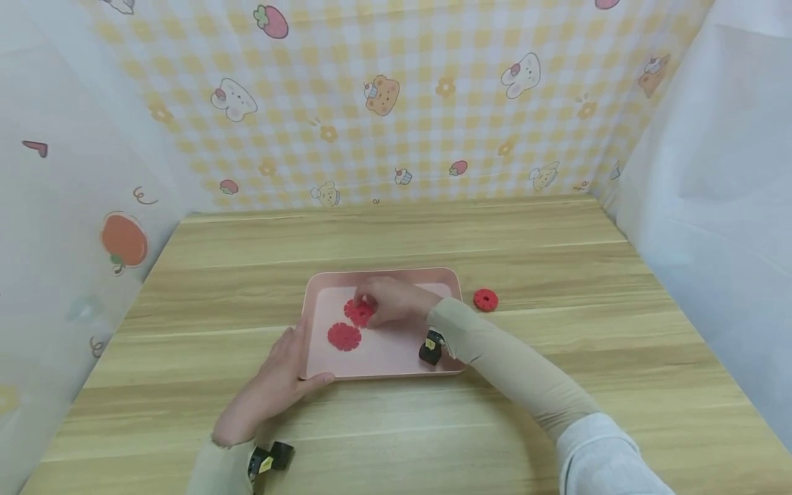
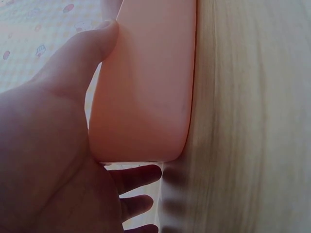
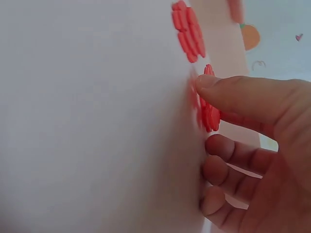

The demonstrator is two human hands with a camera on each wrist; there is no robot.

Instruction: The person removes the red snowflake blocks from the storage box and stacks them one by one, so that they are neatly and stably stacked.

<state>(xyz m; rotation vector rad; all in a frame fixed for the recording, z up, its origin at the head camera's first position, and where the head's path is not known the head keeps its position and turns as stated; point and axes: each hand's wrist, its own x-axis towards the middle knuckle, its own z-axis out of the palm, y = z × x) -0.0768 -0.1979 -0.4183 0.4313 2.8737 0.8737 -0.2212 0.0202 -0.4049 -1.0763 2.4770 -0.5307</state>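
Observation:
A shallow pink tray (image 1: 402,372) lies on the wooden table. Against its near left corner rests my left hand (image 1: 278,375), fingers extended along the left side and thumb at the front rim. In the left wrist view, the thumb (image 2: 108,35) touches the rim of the tray wall (image 2: 146,87). Inside the tray, my right hand (image 1: 392,300) pinches a red notched disc (image 3: 211,119) between thumb and forefinger, close over the tray floor. Its other fingers are bent beside the disc. Several red notched discs (image 1: 344,337) lie grouped in the tray's left part.
Another red notched disc (image 1: 485,300) lies on the table (image 1: 557,275), just right of the tray. A yellow checked cloth (image 1: 433,124) stands along the back edge, with white sheets (image 1: 699,137) at the sides. The right forearm crosses the tray's right side.

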